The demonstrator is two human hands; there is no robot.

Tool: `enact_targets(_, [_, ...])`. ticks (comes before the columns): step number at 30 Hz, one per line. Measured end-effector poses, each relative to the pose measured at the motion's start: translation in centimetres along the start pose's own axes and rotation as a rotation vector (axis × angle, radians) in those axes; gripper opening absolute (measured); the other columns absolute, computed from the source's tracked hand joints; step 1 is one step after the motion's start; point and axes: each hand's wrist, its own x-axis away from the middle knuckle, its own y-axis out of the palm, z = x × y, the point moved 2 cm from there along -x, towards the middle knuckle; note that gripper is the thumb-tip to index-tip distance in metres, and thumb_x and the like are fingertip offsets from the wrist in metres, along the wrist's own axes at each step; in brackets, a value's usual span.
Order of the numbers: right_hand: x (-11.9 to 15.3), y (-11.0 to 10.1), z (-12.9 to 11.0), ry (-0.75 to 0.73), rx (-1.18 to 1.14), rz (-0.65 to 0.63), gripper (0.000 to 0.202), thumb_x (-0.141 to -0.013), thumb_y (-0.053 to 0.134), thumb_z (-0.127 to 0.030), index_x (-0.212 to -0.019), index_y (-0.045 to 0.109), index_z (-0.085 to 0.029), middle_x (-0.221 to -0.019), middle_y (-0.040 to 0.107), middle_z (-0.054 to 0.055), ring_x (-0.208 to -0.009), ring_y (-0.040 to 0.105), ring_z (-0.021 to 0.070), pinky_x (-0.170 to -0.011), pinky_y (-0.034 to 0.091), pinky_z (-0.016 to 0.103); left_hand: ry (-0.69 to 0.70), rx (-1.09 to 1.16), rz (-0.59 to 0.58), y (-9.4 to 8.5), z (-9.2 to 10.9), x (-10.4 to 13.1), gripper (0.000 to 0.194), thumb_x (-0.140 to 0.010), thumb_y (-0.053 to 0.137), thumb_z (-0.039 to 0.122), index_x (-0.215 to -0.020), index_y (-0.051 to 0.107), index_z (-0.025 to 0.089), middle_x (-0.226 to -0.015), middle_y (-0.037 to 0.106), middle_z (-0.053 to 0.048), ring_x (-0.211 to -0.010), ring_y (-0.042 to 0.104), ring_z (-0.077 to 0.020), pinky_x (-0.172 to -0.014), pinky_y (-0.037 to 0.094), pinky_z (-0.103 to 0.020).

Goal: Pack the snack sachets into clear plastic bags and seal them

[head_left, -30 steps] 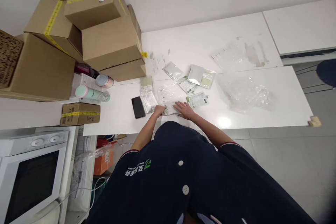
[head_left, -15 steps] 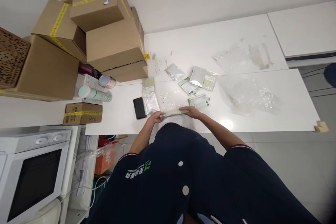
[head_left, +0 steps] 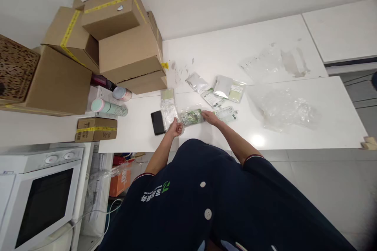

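Observation:
A green-printed packet in a clear plastic bag (head_left: pixel 191 117) lies in front of me on the white table (head_left: pixel 141 141). My right hand (head_left: pixel 210 117) grips its right end, with the fingers over the edge. At its left end my left hand (head_left: pixel 176 128) is closed, pinching the bag's edge. Just beyond the left hand lie clear plastic sleeves (head_left: pixel 169 114) with a pale green packet (head_left: pixel 167 94) above them. A black phone (head_left: pixel 158 122) rests to their left. Right of my right hand is a flat white-and-green pouch (head_left: pixel 226 114).
Farther back lie a silver pouch (head_left: pixel 196 82), another silver pouch (head_left: pixel 222 86) and a white-and-green pouch (head_left: pixel 212 98). Crumpled clear plastic (head_left: pixel 285 108) covers part of the right side. Cardboard boxes (head_left: pixel 129 51), a mint bottle (head_left: pixel 108 107) and a microwave (head_left: pixel 44 200) stand at left.
The bag, seen edge-on near my body before, now lies flat farther forward, its green print showing. My left hand has shifted slightly left; the right hand has moved a little forward.

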Motion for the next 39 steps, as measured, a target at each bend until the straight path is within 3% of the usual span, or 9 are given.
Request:
enact_targets(7, [-2.3, -0.3, -0.9, 0.220, 0.105, -0.018, 0.037, -0.098, 0.029, -0.043, -0.100, 0.059, -0.023, -0.093, 0.067, 0.005, -0.083, 0.059, 0.0202, -0.072, 0.042, 0.027, 0.374, -0.445, 0.136, 1.2, -0.4, 0.9, 0.043, -0.076, 0.066, 0.056, -0.068, 0.044, 0.020, -0.050, 0.036, 0.007, -0.039, 0.026, -0.0047, -0.041, 0.014, -0.019])
enact_targets(12, [-3.0, -0.2, -1.9, 0.358, 0.200, -0.033, 0.043, -0.100, 0.022, -0.044, -0.115, 0.056, -0.024, -0.105, 0.066, 0.010, -0.092, 0.061, 0.0241, -0.075, 0.043, 0.033, 0.655, -0.782, 0.387, 1.6, 0.0, 0.7, 0.043, -0.085, 0.054, 0.047, -0.055, 0.039, 0.020, -0.051, 0.035, 0.004, -0.053, 0.040, -0.0102, -0.051, 0.026, -0.022])
enact_targets(15, [-3.5, -0.3, -2.3, 0.399, 0.243, -0.032, 0.046, -0.100, 0.018, -0.045, -0.122, 0.053, -0.023, -0.106, 0.066, 0.013, -0.094, 0.063, 0.0257, -0.076, 0.045, 0.036, 0.707, -1.002, 0.542, 1.8, 0.3, 1.0, 0.033, -0.088, 0.049, 0.045, -0.067, 0.051, 0.020, -0.065, 0.052, 0.000, -0.068, 0.052, -0.0156, -0.062, 0.035, -0.025])
enact_targets(18, [-3.9, -0.2, -2.7, 0.423, 0.280, -0.029, 0.046, -0.101, 0.018, -0.044, -0.124, 0.051, -0.022, -0.105, 0.066, 0.015, -0.095, 0.064, 0.0261, -0.077, 0.046, 0.037, 0.882, -1.180, 0.647, 2.6, 1.3, 1.4, 0.026, -0.091, 0.048, 0.042, -0.094, 0.058, 0.019, -0.095, 0.061, -0.008, -0.093, 0.056, -0.0218, -0.079, 0.041, -0.031])
enact_targets(22, [-3.9, 0.1, -3.4, 0.418, 0.355, 0.074, 0.043, -0.101, 0.023, -0.043, -0.123, 0.050, -0.018, -0.115, 0.059, 0.018, -0.099, 0.062, 0.0264, -0.080, 0.047, 0.038, 1.048, -1.419, 0.504, 4.6, 3.9, 0.5, 0.042, -0.088, 0.056, 0.035, -0.124, 0.050, 0.016, -0.132, 0.048, -0.016, -0.125, 0.042, -0.0266, -0.101, 0.034, -0.036])
enact_targets(25, [-3.8, 0.1, -3.8, 0.468, 0.399, 0.229, 0.044, -0.098, 0.036, -0.047, -0.122, 0.051, -0.014, -0.124, 0.053, 0.023, -0.107, 0.058, 0.0297, -0.082, 0.047, 0.039, 0.915, -1.543, 0.384, 6.0, 6.1, -1.0, 0.055, -0.082, 0.062, 0.030, -0.132, 0.043, 0.015, -0.141, 0.040, -0.018, -0.130, 0.039, -0.0293, -0.103, 0.033, -0.037])
enact_targets(29, [-3.5, -0.5, -3.4, 0.595, 0.236, 0.272, 0.052, -0.092, 0.047, -0.052, -0.122, 0.051, -0.011, -0.117, 0.058, 0.023, -0.104, 0.059, 0.0299, -0.082, 0.046, 0.037, 0.655, -1.594, 0.301, 7.1, 7.3, -2.2, 0.059, -0.075, 0.069, 0.027, -0.127, 0.046, 0.012, -0.128, 0.052, -0.019, -0.116, 0.052, -0.0304, -0.090, 0.041, -0.036])
enact_targets(34, [-2.4, -0.9, -1.9, 0.468, 0.112, 0.127, 0.040, -0.090, 0.046, -0.052, -0.087, 0.064, -0.017, -0.095, 0.067, 0.014, -0.094, 0.061, 0.0258, -0.078, 0.041, 0.032, 0.578, -1.526, 0.053, 7.2, 5.5, -2.1, 0.039, -0.062, 0.073, 0.021, -0.098, 0.059, 0.015, -0.099, 0.066, -0.008, -0.091, 0.060, -0.0229, -0.074, 0.044, -0.028])
enact_targets(39, [-0.3, -0.9, -1.2, 0.236, 0.040, 0.159, 0.042, -0.093, 0.037, -0.049, -0.066, 0.053, -0.020, -0.077, 0.064, 0.006, -0.077, 0.056, 0.0179, -0.071, 0.037, 0.027, 0.595, -1.204, -0.190, 5.7, 2.8, -1.4, 0.024, -0.061, 0.072, 0.028, -0.078, 0.060, 0.015, -0.072, 0.060, 0.002, -0.072, 0.057, -0.0155, -0.065, 0.044, -0.025])
